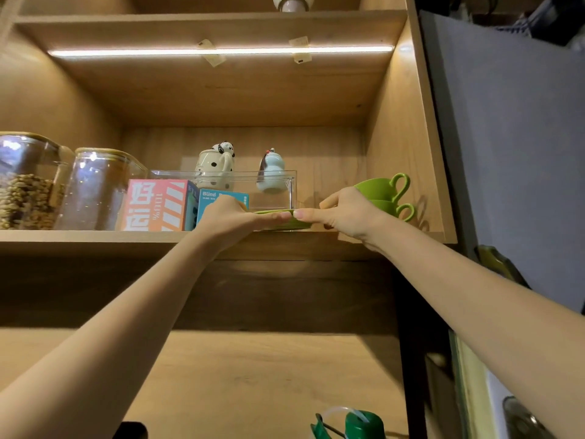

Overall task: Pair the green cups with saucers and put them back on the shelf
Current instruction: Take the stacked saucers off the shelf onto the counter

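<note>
Both arms are up at the shelf (95, 237), reaching high, and the hands meet over the saucers (286, 220) at its front edge. The left hand (235, 218) comes in flat, palm down, fingers stretched along the near rim; its thumb is hidden, so I cannot tell whether it pinches from below or only steadies. The right hand (343, 210) is clearer — thumb on top at the rim, fingers curled under, a proper pinch on the green ware. Whether that is one saucer or a small stack, the angle will not say. Two hands make sense here: the plates sit flat and low, seen almost edge-on from below, so one hand steadies while the other lifts or slides. Just behind the right hand, the cups (384, 193) are nested one in the other, handles pointing right, parked toward the right wall of the shelf — stacked to save room, not yet paired. A clear box (292, 185) stands right behind the saucers, with a spotted mug (215, 169) and a pale bottle (271, 172) further back, so space is tight. To the left, a blue box (210, 198), a pink box (155, 205) and two jars (95, 188). My read: early going, pairing still to do.
</note>
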{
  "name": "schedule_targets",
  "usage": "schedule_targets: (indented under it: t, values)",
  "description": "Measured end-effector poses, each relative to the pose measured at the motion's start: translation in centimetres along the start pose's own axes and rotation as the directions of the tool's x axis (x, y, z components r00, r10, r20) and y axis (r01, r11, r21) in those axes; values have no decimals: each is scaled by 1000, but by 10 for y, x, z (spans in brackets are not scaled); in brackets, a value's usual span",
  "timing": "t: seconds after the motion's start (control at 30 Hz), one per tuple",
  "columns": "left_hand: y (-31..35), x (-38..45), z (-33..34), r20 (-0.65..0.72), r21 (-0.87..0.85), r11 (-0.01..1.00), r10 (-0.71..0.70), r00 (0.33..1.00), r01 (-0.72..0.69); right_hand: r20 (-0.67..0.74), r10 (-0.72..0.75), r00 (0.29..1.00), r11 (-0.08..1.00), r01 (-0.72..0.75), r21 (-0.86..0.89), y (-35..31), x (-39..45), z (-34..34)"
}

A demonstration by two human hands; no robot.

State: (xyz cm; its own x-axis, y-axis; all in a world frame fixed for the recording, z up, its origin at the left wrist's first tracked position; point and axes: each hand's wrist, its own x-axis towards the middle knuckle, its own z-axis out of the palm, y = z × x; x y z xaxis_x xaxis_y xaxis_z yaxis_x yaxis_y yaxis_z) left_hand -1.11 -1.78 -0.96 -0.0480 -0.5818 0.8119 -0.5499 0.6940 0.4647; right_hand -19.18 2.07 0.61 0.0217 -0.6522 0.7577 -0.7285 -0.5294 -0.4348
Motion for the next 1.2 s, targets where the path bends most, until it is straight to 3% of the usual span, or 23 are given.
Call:
schedule_targets:
  t: [0.2, 0.43, 0.77, 0.93, 1.07, 1.2]
  values:
    - [27, -33, -3, -124, -177, 984, -49, 991, 27, -99, 7, 995, 999, -2, 51, -23, -38, -20]
    - [45, -104, -2, -251, -232, 972, -13, 968, -47, -124, 107, 987, 947, -63, 314, -25, -113, -23]
    - [43, -210, 1, -197, -264, 964, -62, 978, 8, -63, 208, 976, 854, -150, 498, -12, -208, 0]
    - [17, -271, 12, -98, -386, 917, -150, 984, 101, 55, 261, 964, 698, -227, 679, 1, -267, 26]
    - [-13, -326, 33, -53, -452, 860, -293, 955, 239, 108, 416, 903, 571, -352, 741, 28, -311, 52]
    - [-29, -384, 48, 5, -375, 869, -347, 938, 323, 196, 518, 833, 471, -469, 747, 51, -357, 78]
